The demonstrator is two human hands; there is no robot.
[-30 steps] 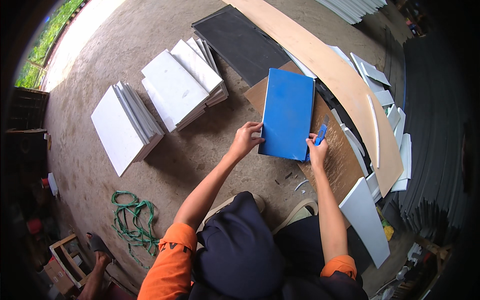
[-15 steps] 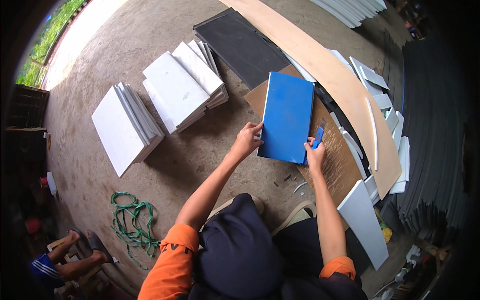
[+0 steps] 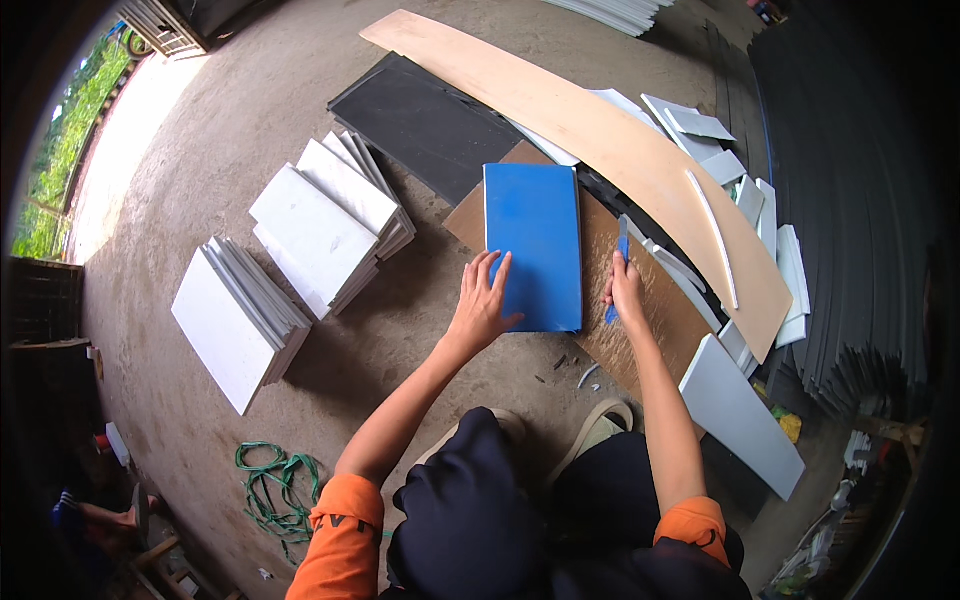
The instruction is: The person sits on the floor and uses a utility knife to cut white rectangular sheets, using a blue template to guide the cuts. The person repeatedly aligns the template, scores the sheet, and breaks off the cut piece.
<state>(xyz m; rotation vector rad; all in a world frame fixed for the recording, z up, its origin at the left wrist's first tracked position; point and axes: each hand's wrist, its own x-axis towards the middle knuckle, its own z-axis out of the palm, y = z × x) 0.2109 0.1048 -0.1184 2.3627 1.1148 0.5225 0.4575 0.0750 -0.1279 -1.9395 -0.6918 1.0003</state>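
Blue panel [image 3: 540, 235] ahead of the person, lying flat across a brown board [image 3: 665, 325], its near left corner reaching past the board's edge over the concrete floor [image 3: 420, 330]. Long axis runs away from the body, nearly straight; short near edge faces the knees. Left hand [image 3: 484, 303] is the nearer one: at the panel's near left corner, fingers spread wide and pointing forward, fingertips over the long left edge, thumb reaching across the near end. Looks like light contact from above; cannot tell how firmly it presses. Nothing gripped in it. Right hand [image 3: 627, 288] sits on the other side, just beyond the long right edge and apart from it, a strip of brown board showing between. Fingers closed round a blue cutter [image 3: 622, 244], blade end pointing away from the person, tail of the handle showing below the fist. Cutter lies roughly in line with the panel's long side. Farther off, beyond the panel's far left corner, a black sheet [image 3: 420, 125].
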